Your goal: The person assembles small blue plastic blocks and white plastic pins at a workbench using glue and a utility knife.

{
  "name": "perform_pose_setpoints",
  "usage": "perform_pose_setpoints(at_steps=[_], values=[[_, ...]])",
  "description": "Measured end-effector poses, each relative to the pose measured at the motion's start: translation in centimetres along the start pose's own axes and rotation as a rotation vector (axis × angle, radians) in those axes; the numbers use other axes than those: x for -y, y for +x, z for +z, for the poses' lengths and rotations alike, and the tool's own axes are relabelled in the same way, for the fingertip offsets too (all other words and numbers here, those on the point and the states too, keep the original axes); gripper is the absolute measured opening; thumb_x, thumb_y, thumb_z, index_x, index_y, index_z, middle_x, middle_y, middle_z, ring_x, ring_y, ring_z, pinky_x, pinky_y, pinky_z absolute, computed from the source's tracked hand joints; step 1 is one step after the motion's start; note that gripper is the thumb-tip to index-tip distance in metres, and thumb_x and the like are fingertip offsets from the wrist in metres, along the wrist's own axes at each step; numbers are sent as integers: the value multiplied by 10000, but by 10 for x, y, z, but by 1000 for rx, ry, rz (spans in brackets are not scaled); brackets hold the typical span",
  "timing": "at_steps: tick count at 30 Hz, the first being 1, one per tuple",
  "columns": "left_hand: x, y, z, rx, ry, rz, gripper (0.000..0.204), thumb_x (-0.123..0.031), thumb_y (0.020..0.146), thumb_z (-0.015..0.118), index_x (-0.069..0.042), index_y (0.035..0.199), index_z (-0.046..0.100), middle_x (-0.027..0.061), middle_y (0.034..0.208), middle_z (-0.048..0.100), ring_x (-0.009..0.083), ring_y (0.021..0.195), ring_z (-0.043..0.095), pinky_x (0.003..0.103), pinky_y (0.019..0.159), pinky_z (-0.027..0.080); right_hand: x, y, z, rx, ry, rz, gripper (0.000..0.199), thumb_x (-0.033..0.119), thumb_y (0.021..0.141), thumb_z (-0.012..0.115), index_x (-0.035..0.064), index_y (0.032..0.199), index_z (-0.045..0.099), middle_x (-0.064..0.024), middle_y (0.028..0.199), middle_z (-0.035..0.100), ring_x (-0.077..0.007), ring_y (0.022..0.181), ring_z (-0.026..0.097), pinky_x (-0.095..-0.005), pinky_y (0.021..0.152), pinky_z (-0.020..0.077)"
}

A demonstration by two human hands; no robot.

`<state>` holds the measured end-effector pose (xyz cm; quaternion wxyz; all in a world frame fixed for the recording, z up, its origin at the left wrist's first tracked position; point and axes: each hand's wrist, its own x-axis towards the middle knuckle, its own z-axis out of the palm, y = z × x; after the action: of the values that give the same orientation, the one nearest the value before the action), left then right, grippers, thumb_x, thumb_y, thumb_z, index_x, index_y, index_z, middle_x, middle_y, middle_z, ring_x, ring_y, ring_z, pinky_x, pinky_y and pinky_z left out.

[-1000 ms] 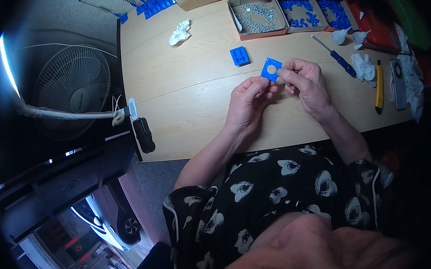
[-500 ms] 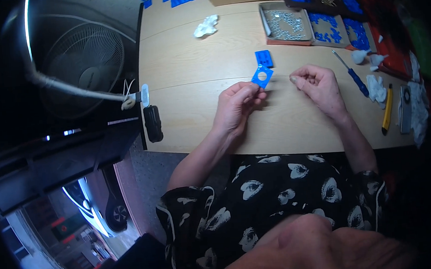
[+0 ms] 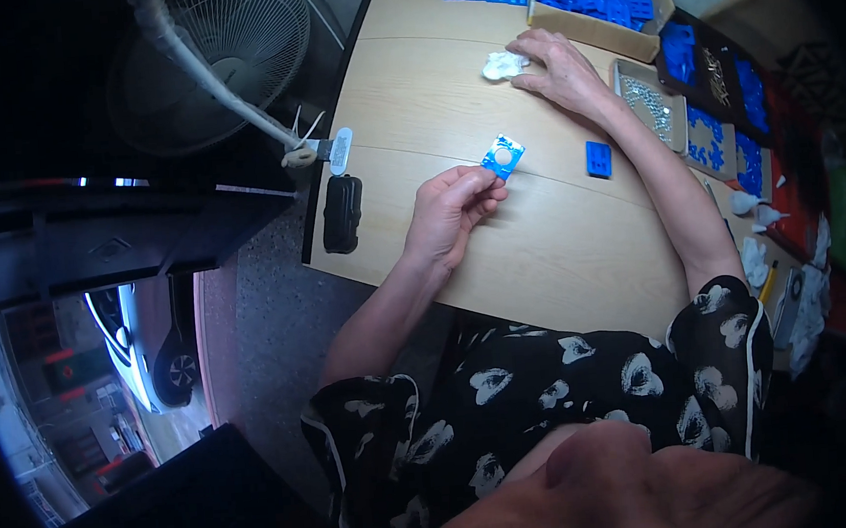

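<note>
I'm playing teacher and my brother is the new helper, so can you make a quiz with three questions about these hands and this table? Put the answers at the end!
1. What does the left hand hold?
A) the fan
B) a blue plate with a round hole
C) the yellow cutter

2. True or false: the black case lies on the table to the left of the left hand.

3. What colour is the crumpled wad by the right hand?

Key: 1. B. 2. True. 3. White.
</note>
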<state>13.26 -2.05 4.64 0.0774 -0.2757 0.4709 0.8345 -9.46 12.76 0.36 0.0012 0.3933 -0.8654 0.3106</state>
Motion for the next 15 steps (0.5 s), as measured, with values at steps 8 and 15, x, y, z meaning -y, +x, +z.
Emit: perform_pose_setpoints(at_steps=[8,15], values=[[-7,21,-9,44,-7,-6,138,-93,927,598,27,977,644,116,932,681,134,839,659,242,763,538,-4,-4,1,-206,-229,-253,283,135,756,736,52,1018,668,-81,1085,663,-264,1139,562,-422,1001,394],[-13,22,-3,19,25,-27,139,-106,931,604,23,963,644,107,923,679,123,830,653,241,777,531,60,-29,-62,-371,-347,-538,270,136,734,747,89,989,674,-17,987,661,-212,1056,601,-459,1023,339]])
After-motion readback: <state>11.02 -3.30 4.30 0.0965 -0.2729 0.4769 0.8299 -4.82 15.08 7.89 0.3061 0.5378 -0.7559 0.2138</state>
